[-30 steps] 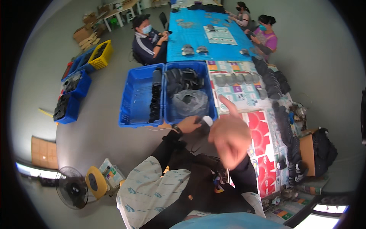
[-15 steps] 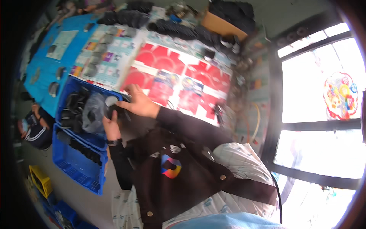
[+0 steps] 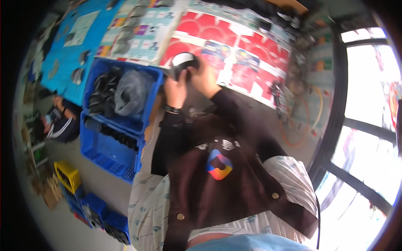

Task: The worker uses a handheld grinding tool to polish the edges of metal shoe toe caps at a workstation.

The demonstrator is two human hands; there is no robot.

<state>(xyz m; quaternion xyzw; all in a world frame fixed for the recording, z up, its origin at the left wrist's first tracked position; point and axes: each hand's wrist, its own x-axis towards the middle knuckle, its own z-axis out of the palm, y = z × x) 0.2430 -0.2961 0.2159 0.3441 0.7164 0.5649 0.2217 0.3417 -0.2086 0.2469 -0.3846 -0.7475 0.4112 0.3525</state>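
Both of my hands are on a round black piece (image 3: 181, 72) with a pale, shiny flat face. It is held up at the near left edge of the table covered in red-and-white sheets (image 3: 201, 26). My left hand (image 3: 176, 90) grips it from below, thumb pointing up. On its right side, my right hand (image 3: 205, 79) closes around it, blurred a little. Just left of my hands stands a blue crate (image 3: 155, 83). Inside it lie several black pieces (image 3: 102, 92) and a clear plastic bag (image 3: 130, 94) with dark contents.
A second blue crate (image 3: 106, 161) with a row of black pieces adjoins the first. Printed sheets and a blue cover (image 3: 69, 52) spread over the table leftward. Another person (image 3: 65, 119) is at the far left. Yellow (image 3: 67, 175) and blue bins stand on the floor; a window (image 3: 364, 83) is at right.
My hands have moved from the crate's edge to the table's near edge, carrying the round piece. Its pale face now shows more fully. The whole view has shifted too.
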